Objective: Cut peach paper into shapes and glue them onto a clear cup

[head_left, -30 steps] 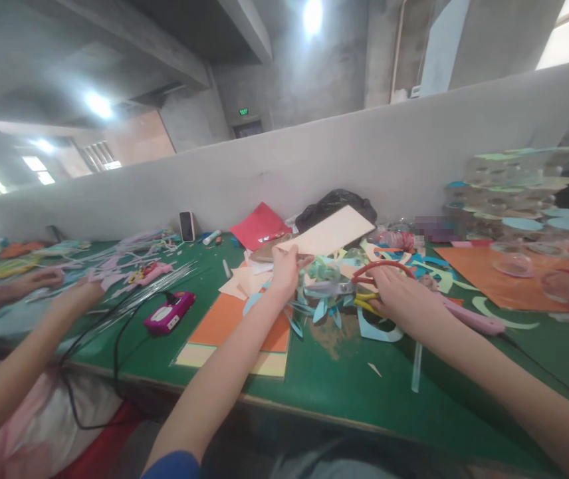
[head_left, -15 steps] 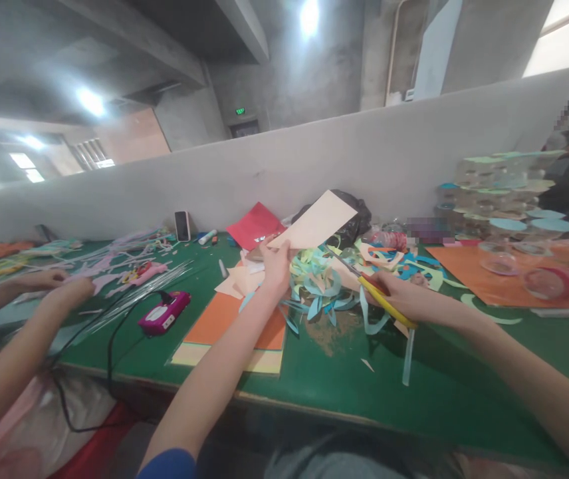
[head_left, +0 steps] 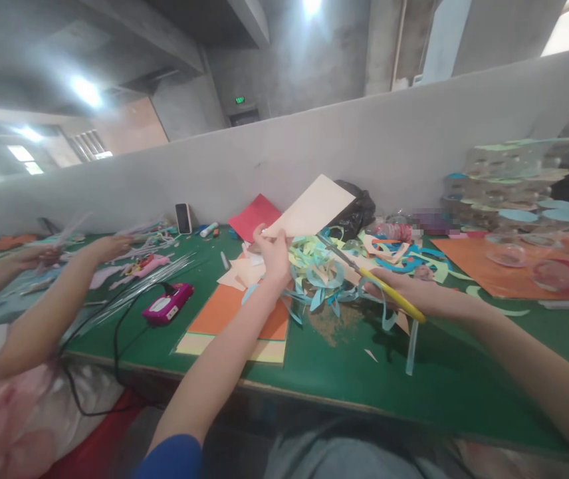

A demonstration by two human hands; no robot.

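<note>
My left hand point(head_left: 273, 253) pinches the lower left end of a cream sheet of paper point(head_left: 317, 207), which it holds up tilted above the table. In my right hand point(head_left: 401, 291) is a pair of scissors point(head_left: 393, 296) with yellow handles; the blades point up and left at the sheet's lower edge. Whether the blades touch the paper, I cannot tell. Under both hands lies a heap of curled paper scraps point(head_left: 324, 276) in green, blue and cream. Beneath my left forearm are orange sheets point(head_left: 234, 313) over pale yellow ones.
A magenta device point(head_left: 169, 304) with a black cable lies left, beside thin clear strips point(head_left: 139, 293). Farther left a co-worker's hands point(head_left: 108, 247) handle pale strips. Behind stand a phone point(head_left: 183, 218), red paper point(head_left: 254, 216) and a black bag point(head_left: 357, 209). Stacked clear cups point(head_left: 508, 186) rise at right.
The cream sheet has turned slightly and its far end sits a little lower left, with the scissor blades showing more beside it. The co-worker's near hand has moved right and away. The view has shifted slightly.
</note>
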